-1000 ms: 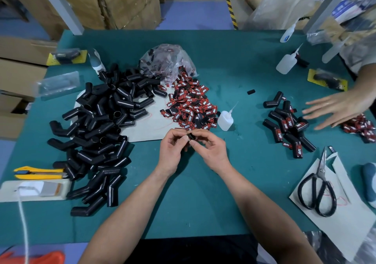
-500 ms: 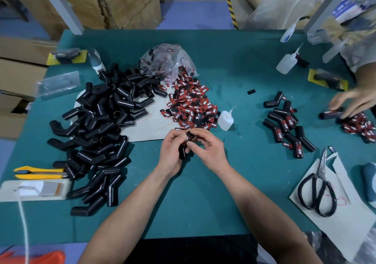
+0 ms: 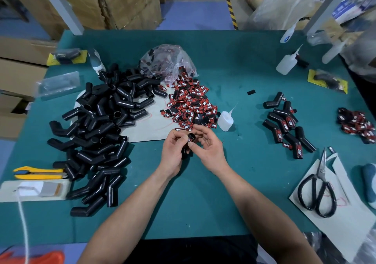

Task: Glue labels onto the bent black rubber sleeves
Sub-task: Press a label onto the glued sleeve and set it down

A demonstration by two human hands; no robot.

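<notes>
Above the teal bench (image 3: 244,182), the left hand (image 3: 173,156) clamps its grip round 1 bent black rubber sleeve (image 3: 190,138) (open mouth upward); the right hand (image 3: 210,149) pinches its upper end.

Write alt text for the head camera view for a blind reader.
A left hand and right hand hold one bent black sleeve above a green table. Unlabelled sleeves lie piled at left; red labels and a glue bottle sit beyond the hands.

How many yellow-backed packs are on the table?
2. One yellow-backed pack lies at the far left corner, a second pack near the right edge; more may be hidden.
</notes>
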